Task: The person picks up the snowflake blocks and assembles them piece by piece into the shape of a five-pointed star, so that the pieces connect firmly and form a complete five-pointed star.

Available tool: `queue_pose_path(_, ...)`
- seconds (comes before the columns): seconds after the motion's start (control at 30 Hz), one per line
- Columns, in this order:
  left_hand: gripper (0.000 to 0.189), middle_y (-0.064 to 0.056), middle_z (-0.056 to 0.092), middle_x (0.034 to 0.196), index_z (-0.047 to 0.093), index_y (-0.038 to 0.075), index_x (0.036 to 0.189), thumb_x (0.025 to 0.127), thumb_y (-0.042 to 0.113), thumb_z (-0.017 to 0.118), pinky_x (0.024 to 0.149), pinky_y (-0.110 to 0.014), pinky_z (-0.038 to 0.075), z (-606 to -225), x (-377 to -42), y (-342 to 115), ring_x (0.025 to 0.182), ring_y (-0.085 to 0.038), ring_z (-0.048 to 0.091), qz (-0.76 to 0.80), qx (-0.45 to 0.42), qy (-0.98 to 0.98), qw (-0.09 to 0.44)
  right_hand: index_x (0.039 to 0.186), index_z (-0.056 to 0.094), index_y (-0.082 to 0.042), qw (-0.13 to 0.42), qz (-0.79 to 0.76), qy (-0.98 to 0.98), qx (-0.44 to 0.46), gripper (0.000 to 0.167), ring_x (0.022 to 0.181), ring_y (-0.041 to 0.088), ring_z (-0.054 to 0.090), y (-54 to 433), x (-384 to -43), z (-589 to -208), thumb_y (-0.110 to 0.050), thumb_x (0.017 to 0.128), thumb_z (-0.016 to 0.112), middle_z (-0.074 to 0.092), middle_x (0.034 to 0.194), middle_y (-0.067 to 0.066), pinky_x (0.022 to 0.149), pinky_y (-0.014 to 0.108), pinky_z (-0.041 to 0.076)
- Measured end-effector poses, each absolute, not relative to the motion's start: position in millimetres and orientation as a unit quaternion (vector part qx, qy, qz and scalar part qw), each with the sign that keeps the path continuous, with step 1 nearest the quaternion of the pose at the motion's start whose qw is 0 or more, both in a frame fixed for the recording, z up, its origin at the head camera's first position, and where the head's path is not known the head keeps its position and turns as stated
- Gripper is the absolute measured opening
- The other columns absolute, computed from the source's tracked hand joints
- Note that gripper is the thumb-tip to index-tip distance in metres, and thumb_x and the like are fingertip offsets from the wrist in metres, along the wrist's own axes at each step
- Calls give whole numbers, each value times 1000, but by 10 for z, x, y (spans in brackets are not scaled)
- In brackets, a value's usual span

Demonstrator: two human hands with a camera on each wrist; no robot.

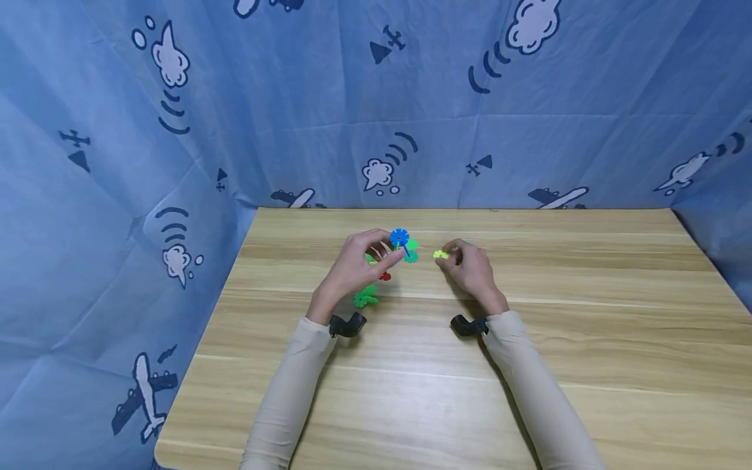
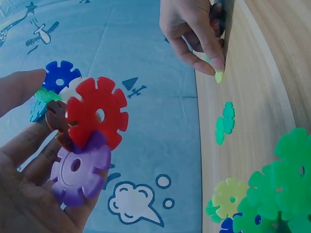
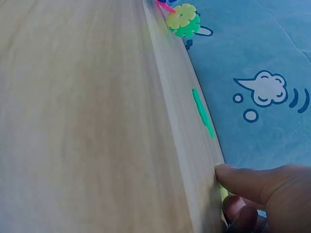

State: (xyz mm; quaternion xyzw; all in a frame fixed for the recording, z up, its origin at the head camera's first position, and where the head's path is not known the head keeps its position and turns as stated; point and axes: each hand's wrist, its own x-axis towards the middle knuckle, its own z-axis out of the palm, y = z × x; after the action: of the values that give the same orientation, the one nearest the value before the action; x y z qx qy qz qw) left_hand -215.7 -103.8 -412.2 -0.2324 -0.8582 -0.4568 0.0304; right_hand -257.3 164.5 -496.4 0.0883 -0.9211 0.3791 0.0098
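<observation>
My left hand [image 1: 355, 261] holds a cluster of joined slotted plastic discs between thumb and fingers, raised above the table. In that cluster are a blue disc [image 2: 59, 81], a red disc [image 2: 87, 104], a purple disc [image 2: 90, 170] and a brown disc [image 2: 57, 121], plus white, green and teal ones partly hidden. My right hand [image 1: 470, 267] pinches a yellow slotted disc [image 1: 440, 254] near the tabletop, to the right of the cluster. A bit of green shows by the right fingers in the left wrist view; whether it is held I cannot tell.
Two overlapping green discs [image 2: 228, 116] lie flat on the wooden table [image 1: 587, 274] between the hands. A group of joined green discs [image 1: 365, 297] sits below the left hand, with a yellow disc [image 2: 223, 196] close by. Blue patterned cloth [image 1: 435, 98] hangs behind the table.
</observation>
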Motion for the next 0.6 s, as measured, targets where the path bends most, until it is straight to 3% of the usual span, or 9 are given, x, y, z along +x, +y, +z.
queue_pose_path(0.33,30,-3,73,103,74,10,114,98,35,73,83,-40,63,-4100,-2154,-1045,87,-16,67,-457,-226,-860,26,115,68,2,-14,395,-916,75,30,75,22,60,1667,-2550,-4895,-16,94,79,67,89,13,71,31,48)
queue_pose_path(0.6,29,-4,73,100,73,10,112,98,36,74,82,-41,63,-4096,-2152,-1036,86,-16,68,-458,-225,-859,33,107,66,-2,-1,380,-921,92,27,87,30,61,1708,-2538,-4839,-11,88,83,68,100,17,78,34,42)
